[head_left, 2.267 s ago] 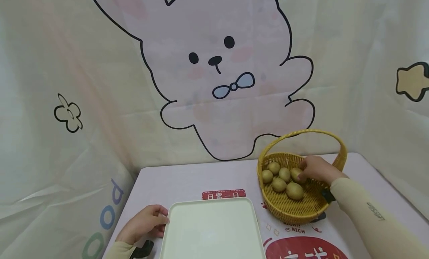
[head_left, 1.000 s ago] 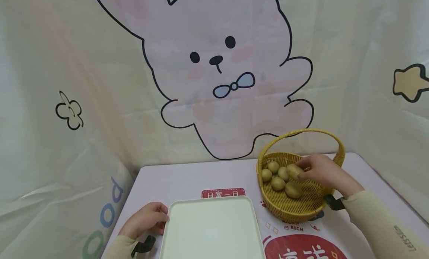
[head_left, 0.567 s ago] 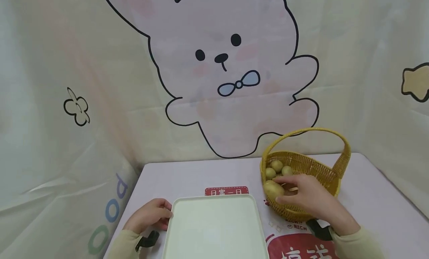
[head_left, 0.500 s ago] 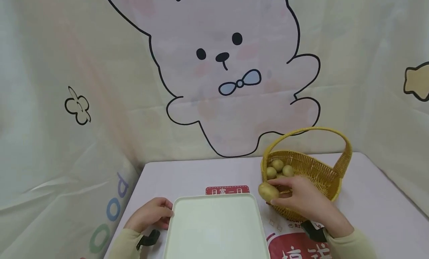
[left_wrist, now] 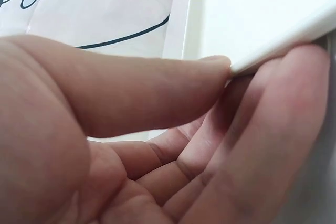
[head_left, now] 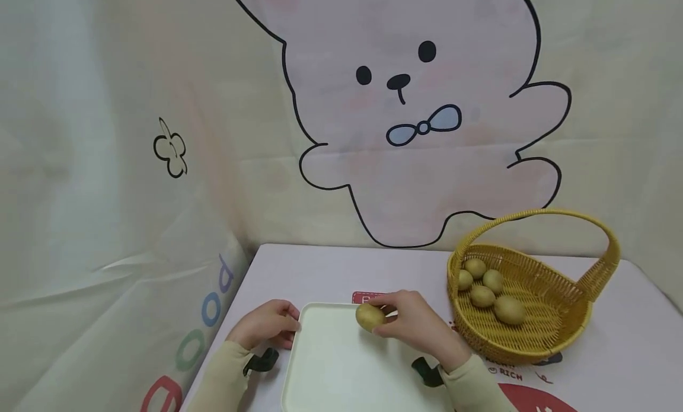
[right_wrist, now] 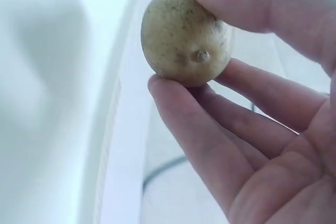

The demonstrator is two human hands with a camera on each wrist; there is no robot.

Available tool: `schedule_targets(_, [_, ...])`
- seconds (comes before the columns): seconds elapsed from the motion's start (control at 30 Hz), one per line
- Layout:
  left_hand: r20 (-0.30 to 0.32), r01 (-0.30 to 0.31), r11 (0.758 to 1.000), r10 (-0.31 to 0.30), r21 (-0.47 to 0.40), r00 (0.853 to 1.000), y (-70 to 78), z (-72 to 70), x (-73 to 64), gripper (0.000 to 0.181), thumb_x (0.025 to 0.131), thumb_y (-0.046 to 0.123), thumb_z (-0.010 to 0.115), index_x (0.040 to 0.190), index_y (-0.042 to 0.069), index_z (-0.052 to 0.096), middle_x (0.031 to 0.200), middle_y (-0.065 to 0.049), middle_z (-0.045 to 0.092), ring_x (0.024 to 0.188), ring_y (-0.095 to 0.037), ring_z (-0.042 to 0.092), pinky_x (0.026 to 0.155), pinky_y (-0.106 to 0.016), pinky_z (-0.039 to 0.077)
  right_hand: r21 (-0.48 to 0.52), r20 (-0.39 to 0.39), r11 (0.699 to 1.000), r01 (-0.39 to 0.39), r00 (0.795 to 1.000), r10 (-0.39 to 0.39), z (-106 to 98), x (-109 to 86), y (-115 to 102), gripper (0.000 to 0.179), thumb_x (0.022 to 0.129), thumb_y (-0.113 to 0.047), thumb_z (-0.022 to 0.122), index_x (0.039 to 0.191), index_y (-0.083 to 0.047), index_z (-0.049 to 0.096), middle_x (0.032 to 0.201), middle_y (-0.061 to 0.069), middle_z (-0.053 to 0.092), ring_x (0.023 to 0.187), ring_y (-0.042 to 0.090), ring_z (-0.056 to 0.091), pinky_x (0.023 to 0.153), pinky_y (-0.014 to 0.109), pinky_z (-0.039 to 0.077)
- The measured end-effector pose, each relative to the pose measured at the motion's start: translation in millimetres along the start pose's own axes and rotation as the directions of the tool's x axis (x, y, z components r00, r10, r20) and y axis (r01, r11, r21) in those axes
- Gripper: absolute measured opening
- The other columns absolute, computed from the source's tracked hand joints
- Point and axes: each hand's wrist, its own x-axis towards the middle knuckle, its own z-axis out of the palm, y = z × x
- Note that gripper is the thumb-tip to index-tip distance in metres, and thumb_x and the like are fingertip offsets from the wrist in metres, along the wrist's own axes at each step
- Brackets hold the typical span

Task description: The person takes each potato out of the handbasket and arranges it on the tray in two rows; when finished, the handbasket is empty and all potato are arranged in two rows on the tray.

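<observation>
My right hand [head_left: 418, 324] pinches a small potato [head_left: 370, 318] between thumb and fingers, above the far part of a cream tray [head_left: 341, 364]. In the right wrist view the potato [right_wrist: 184, 38] has tan skin, dark specks and a small nub. My left hand [head_left: 269, 324] holds the tray's left edge. In the left wrist view the thumb [left_wrist: 173, 87] touches the tray rim [left_wrist: 278, 48] and fingers lie beneath it. A yellow wicker basket [head_left: 549, 341] with a tall handle stands on the right and has several potatoes [head_left: 509, 310] in it.
A pale table [head_left: 315, 264] with red printing is under everything. Behind it hangs a curtain [head_left: 427, 181] with a cartoon animal on it. The basket handle [head_left: 539, 215] arches high above its rim. Dark wrist straps [head_left: 261, 360] are on both wrists.
My right hand has lifted the potato out of the basket and carried it left to above the tray. My left hand has stayed at the tray edge. The head view has turned left.
</observation>
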Motion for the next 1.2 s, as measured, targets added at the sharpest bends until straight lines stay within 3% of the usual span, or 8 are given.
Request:
schedule_targets(0.23, [-0.019, -0.011, 0.999, 0.012, 0.040, 1.000, 6.7, 6.6, 6.7, 0.018, 0.093, 0.006, 0.073, 0.107, -0.002, 0.066, 0.083, -0.010, 0.070, 0.063, -0.016, 0.069, 0.063, -0.032, 0.064, -0.016, -0.004, 0.999, 0.028, 1.000, -0.028, 32.3, 25.7, -3.1, 0.046, 0.078, -0.001, 0.091, 0.123, -0.001, 0.079, 0.116, 0.008, 0.079, 0.102, 0.024, 0.076, 0.086, 0.041, 0.065])
schedule_targets(0.47, [-0.029, -0.025, 0.998, 0.027, 0.057, 0.999, 9.0, 11.7, 9.6, 0.017, 0.091, 0.005, 0.073, 0.105, -0.003, 0.067, 0.081, -0.010, 0.071, 0.061, -0.016, 0.069, 0.063, -0.033, 0.065, -0.013, -0.010, 1.000, 0.028, 1.000, -0.028, 54.9, 39.1, -0.9, 0.046, 0.075, 0.002, 0.088, 0.120, 0.001, 0.079, 0.105, 0.006, 0.076, 0.097, 0.021, 0.075, 0.080, 0.027, 0.061])
schedule_targets(0.8, [-0.017, -0.015, 0.998, 0.016, 0.059, 1.000, 6.0, 9.1, 10.6, 0.019, 0.092, 0.009, 0.074, 0.107, -0.001, 0.067, 0.083, -0.010, 0.071, 0.063, -0.016, 0.070, 0.064, -0.033, 0.065, -0.024, 0.004, 0.999, 0.021, 1.000, -0.021, 73.0, 46.5, -6.0, 0.050, 0.077, -0.001, 0.090, 0.125, 0.000, 0.078, 0.114, 0.009, 0.080, 0.095, 0.013, 0.069, 0.081, 0.026, 0.058])
schedule_targets(1.2, [-0.031, -0.005, 0.998, 0.007, 0.063, 0.999, 2.2, 1.7, 4.8, 0.021, 0.092, 0.009, 0.074, 0.109, -0.002, 0.067, 0.083, -0.010, 0.071, 0.063, -0.016, 0.070, 0.065, -0.033, 0.065, -0.077, 0.006, 0.997, 0.016, 1.000, -0.016, 83.9, 55.9, -7.7, 0.049, 0.076, -0.002, 0.089, 0.124, -0.003, 0.078, 0.112, 0.005, 0.079, 0.091, 0.011, 0.062, 0.080, 0.025, 0.054])
